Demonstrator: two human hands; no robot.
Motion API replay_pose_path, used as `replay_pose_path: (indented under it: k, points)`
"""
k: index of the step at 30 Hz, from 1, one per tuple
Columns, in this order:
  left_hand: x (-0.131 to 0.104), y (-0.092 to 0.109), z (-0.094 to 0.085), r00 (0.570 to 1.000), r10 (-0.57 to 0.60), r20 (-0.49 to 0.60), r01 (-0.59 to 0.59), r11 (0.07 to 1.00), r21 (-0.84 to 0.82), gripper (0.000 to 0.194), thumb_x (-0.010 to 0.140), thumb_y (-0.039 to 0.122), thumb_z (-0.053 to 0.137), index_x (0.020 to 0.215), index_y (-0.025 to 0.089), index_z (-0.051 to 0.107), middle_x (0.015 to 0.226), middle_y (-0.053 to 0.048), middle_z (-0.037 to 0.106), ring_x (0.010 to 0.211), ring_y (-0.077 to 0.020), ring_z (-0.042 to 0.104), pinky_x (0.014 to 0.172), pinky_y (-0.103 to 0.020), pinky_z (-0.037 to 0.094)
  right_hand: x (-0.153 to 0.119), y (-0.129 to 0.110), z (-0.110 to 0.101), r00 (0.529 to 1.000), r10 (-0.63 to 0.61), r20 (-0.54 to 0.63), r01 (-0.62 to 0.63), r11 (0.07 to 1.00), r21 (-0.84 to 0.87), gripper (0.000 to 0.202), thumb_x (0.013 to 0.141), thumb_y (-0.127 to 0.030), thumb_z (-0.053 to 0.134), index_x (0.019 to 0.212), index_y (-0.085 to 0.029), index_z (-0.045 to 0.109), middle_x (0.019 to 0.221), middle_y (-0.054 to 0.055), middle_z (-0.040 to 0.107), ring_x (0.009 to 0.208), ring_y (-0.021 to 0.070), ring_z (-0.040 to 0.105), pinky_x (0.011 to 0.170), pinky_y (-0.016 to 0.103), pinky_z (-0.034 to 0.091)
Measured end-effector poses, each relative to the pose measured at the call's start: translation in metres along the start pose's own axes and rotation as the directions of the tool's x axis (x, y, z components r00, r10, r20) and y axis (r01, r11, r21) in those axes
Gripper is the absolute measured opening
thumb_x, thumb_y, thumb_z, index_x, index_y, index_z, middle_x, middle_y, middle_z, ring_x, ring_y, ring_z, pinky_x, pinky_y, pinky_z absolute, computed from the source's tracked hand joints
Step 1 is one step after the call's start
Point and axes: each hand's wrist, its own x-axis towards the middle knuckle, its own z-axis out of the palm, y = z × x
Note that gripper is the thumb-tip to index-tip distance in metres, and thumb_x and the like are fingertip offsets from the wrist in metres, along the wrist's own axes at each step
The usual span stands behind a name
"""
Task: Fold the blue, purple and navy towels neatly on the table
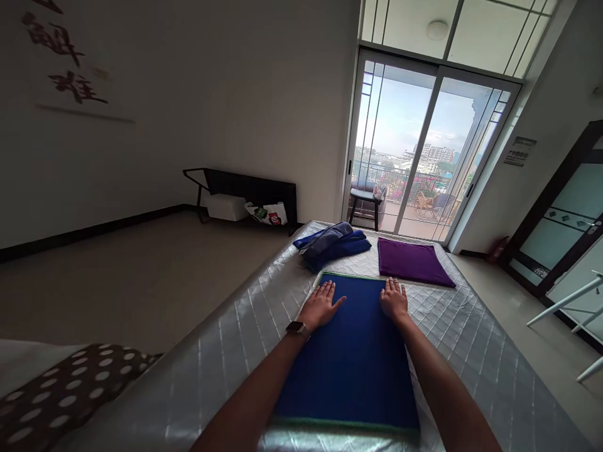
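A blue cloth [353, 358] with green edging lies flat on the silver quilted mattress [235, 351], its long side running away from me. My left hand [321, 304] rests palm down on its far left corner, fingers stretched out and thumb apart. On the far right corner my right hand [394, 297] also lies flat, fingers extended. Neither hand grips anything. Just beyond the blue cloth sits a crumpled heap of dark blue cloth [334, 245]. To the right of that heap, a purple cloth [414, 261] is spread in a neat rectangle.
A brown polka-dot fabric [80, 389] lies at the lower left. Against the wall stands a black bench [249, 185] with a white box [226, 207] and a printed bag [267, 214] under it. Sliding glass doors [419, 144] are behind the mattress; white furniture legs [565, 304] stand at right.
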Motion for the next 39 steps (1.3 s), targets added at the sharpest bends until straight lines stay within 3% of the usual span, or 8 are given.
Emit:
replay_pose_path:
  k: [6,11,21,25,29,32,35,39]
  points:
    - [0.003,0.002,0.003,1.000,0.009,-0.019,-0.009,1.000,-0.011,0.086,0.097,0.067,0.011,0.154,0.007,0.034,0.161,-0.015,0.031,0.152,-0.0286,0.024,0.124,-0.045,0.017,-0.036,-0.004,0.000,0.996,-0.068,-0.060,0.068,0.998,-0.004,0.059,0.100,-0.029,0.025,0.155,-0.009,0.034,0.161,0.010,0.032,0.153,0.0204,0.020,0.123,0.039,0.008]
    - [0.005,0.002,0.005,1.000,0.013,-0.017,-0.013,1.000,0.001,0.089,0.095,0.069,0.012,0.154,0.005,0.034,0.162,-0.015,0.029,0.152,-0.0287,0.022,0.125,-0.045,0.016,-0.069,0.006,0.007,0.995,-0.074,0.069,0.071,0.997,0.042,0.063,0.102,-0.038,0.022,0.157,-0.009,0.027,0.164,0.010,0.026,0.153,0.0192,0.019,0.123,0.036,0.013]
    - [0.009,0.003,-0.010,0.994,-0.033,0.101,0.023,0.995,0.100,0.089,0.095,0.067,0.013,0.155,0.004,0.029,0.164,-0.016,0.022,0.153,-0.0278,0.019,0.125,-0.045,0.015,-0.073,0.003,0.003,0.992,-0.062,0.107,0.046,0.989,0.141,0.064,0.103,-0.039,0.022,0.158,-0.007,0.025,0.165,0.010,0.019,0.154,0.0193,0.013,0.124,0.037,0.012]
    - [0.009,0.038,-0.013,0.996,-0.039,0.086,0.030,0.994,0.105,0.086,0.097,0.065,0.015,0.154,0.003,0.032,0.162,-0.018,0.027,0.152,-0.0301,0.021,0.124,-0.045,0.018,-0.073,0.002,0.003,0.992,-0.059,0.114,0.041,0.986,0.161,0.064,0.102,-0.039,0.023,0.158,-0.007,0.024,0.165,0.010,0.018,0.154,0.0194,0.012,0.124,0.038,0.011]
    - [-0.005,0.098,0.009,0.977,0.213,-0.007,-0.213,0.976,0.035,0.073,0.101,0.055,0.013,0.154,0.011,0.036,0.161,-0.013,0.033,0.152,-0.0260,0.025,0.123,-0.043,0.023,-0.073,0.004,0.004,0.991,-0.066,0.120,0.047,0.988,0.150,0.063,0.102,-0.035,0.023,0.158,-0.006,0.024,0.165,0.012,0.019,0.154,0.0187,0.013,0.124,0.038,0.012]
    - [-0.016,0.121,0.025,0.940,0.340,-0.003,-0.340,0.940,0.019,0.063,0.103,0.049,0.014,0.155,0.020,0.035,0.159,-0.010,0.039,0.150,-0.0237,0.030,0.123,-0.045,0.024,-0.073,0.005,0.003,0.989,-0.093,0.111,0.077,0.988,0.138,0.062,0.103,-0.034,0.023,0.157,-0.005,0.025,0.164,0.014,0.022,0.154,0.0183,0.012,0.123,0.037,0.012]
    - [-0.024,0.104,0.024,0.954,0.300,0.013,-0.300,0.954,0.019,0.063,0.103,0.049,0.016,0.156,0.022,0.034,0.159,-0.010,0.039,0.150,-0.0250,0.029,0.123,-0.047,0.024,-0.073,0.004,0.002,0.991,-0.074,0.109,0.058,0.988,0.142,0.063,0.103,-0.036,0.022,0.157,-0.005,0.025,0.164,0.014,0.022,0.154,0.0187,0.013,0.124,0.037,0.011]
    - [-0.039,0.048,0.005,0.993,0.111,0.041,-0.113,0.992,0.048,0.073,0.100,0.058,0.017,0.154,0.013,0.037,0.161,-0.013,0.033,0.151,-0.0267,0.025,0.123,-0.047,0.023,-0.072,0.002,0.003,0.992,-0.045,0.117,0.027,0.988,0.151,0.063,0.103,-0.038,0.021,0.158,-0.007,0.024,0.165,0.011,0.019,0.154,0.0172,0.013,0.124,0.037,0.010]
